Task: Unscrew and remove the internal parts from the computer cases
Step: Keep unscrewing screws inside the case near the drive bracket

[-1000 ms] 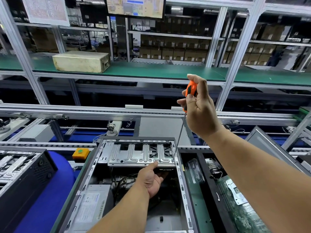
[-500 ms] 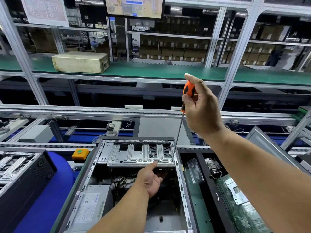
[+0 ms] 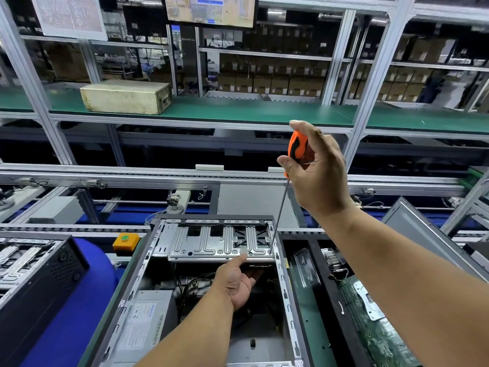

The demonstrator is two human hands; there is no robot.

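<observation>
1. Open grey steel computer case [image 3: 284, 287] lies side-up on the line directly below the camera, its side panel off and its inside exposed.
2. Right hand [image 3: 320, 173] is raised well above the case, fingers and thumb wrapped round the orange-and-black handle of a long-shafted screwdriver [image 3: 297, 147]. The thin steel shaft slants down and to the left.
3. Screwdriver tip sits at the near right corner of the ribbed silver sheet-metal drive bracket [image 3: 211, 242], which spans the far end of the case. Whether the tip is seated in a screw cannot be told.
4. Left hand [image 3: 235, 282] reaches in under the near edge of the bracket, palm up; thumb tip touches the bracket's front lip, fingers lie underneath it out of sight. The two hands are well apart.
5. Grey boxed power supply with a white label [image 3: 143, 321] sits in the near left part of the case, black cables just beyond it.
6. To the right, a green circuit board [image 3: 381, 337] lies in a black tray.
7. To the left, a second black case [image 3: 39, 276] on blue matting; an orange box with a green button [image 3: 125, 241] is between the two cases.
8. Tan oblong box [image 3: 124, 98] rests on the green upper shelf.
</observation>
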